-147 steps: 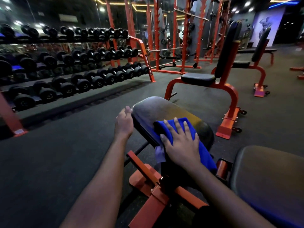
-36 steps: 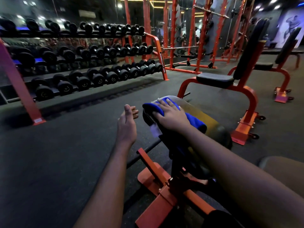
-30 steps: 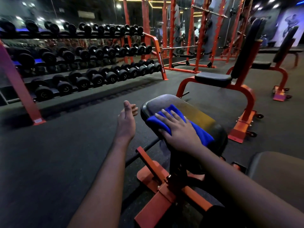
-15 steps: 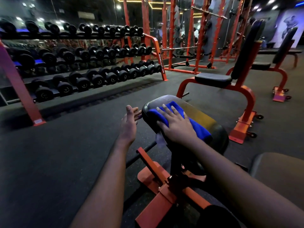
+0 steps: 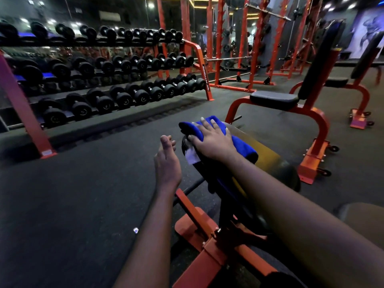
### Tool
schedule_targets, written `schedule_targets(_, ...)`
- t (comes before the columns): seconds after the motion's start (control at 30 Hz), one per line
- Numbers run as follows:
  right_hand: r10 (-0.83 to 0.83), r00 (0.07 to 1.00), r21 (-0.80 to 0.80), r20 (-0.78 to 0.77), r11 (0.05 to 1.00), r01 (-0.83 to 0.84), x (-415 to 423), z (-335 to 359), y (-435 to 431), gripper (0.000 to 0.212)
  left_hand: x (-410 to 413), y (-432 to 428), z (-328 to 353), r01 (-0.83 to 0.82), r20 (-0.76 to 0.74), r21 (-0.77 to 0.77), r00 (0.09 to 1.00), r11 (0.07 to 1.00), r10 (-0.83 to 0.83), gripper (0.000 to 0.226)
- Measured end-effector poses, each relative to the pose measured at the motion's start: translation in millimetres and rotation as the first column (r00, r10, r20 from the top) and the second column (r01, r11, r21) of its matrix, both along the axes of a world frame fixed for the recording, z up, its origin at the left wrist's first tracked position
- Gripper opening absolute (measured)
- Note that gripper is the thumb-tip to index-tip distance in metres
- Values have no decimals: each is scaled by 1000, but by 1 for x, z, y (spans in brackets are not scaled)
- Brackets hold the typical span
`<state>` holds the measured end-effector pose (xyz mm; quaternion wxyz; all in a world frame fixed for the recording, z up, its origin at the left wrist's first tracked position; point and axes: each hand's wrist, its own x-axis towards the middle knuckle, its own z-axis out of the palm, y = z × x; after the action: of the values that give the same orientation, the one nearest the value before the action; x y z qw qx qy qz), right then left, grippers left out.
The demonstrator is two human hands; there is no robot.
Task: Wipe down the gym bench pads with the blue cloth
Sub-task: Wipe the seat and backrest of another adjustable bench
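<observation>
The blue cloth (image 5: 241, 145) lies over the far end of a dark bench pad (image 5: 276, 163) that sits on an orange frame (image 5: 199, 229). My right hand (image 5: 212, 140) presses flat on the cloth with fingers spread, reaching to the pad's far edge. A white tag of the cloth hangs down beside the pad's left side. My left hand (image 5: 167, 161) hovers just left of the pad with relaxed fingers, holding nothing and apart from the pad. A second pad (image 5: 361, 213) shows at the right edge.
A long dumbbell rack (image 5: 116, 80) with orange posts runs along the left. Another orange bench with an upright back (image 5: 295, 100) stands right beyond the pad, a further one (image 5: 361, 80) behind it. Orange power racks (image 5: 239, 48) fill the back. The floor is dark rubber.
My right hand has slid the blue cloth forward to the pad's far end, after a pull back a second ago. My left hand stays beside the pad, off it.
</observation>
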<state>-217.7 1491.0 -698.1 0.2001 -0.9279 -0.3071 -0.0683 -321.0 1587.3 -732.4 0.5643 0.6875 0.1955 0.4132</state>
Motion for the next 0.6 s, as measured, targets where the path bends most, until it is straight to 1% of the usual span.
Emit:
schedule_targets(0.07,16,998,4,64,1000,-17,-9,-10,-10,65,2,-4,-1,3,7,-8,1000,1000,-3,73)
schedule_targets(0.13,21,998,9,61,1000,-22,-3,-9,-13,65,5,-6,-1,9,6,-14,1000,1000,-9,80)
schedule_targets(0.23,-23,999,17,-39,1000,24,28,8,1,62,9,-10,2,16,-26,23,1000,1000,-16,82)
schedule_targets(0.3,-68,995,3,-77,998,68,42,15,8,62,6,-14,4,19,-52,66,999,998,-16,81)
schedule_targets(0.37,-75,995,10,-69,997,76,40,14,6,61,2,-18,6,11,-90,89,996,996,-3,78)
schedule_targets(0.47,-49,999,44,10,998,48,18,-6,-15,58,-1,-22,10,-9,-135,96,991,995,22,68)
schedule_targets(0.53,-29,1000,61,6,998,29,18,-9,-25,58,3,-21,11,-15,-153,125,988,992,34,64)
schedule_targets(0.6,-50,999,46,-21,998,51,36,-2,-23,59,9,-19,6,-14,-161,168,986,986,42,53)
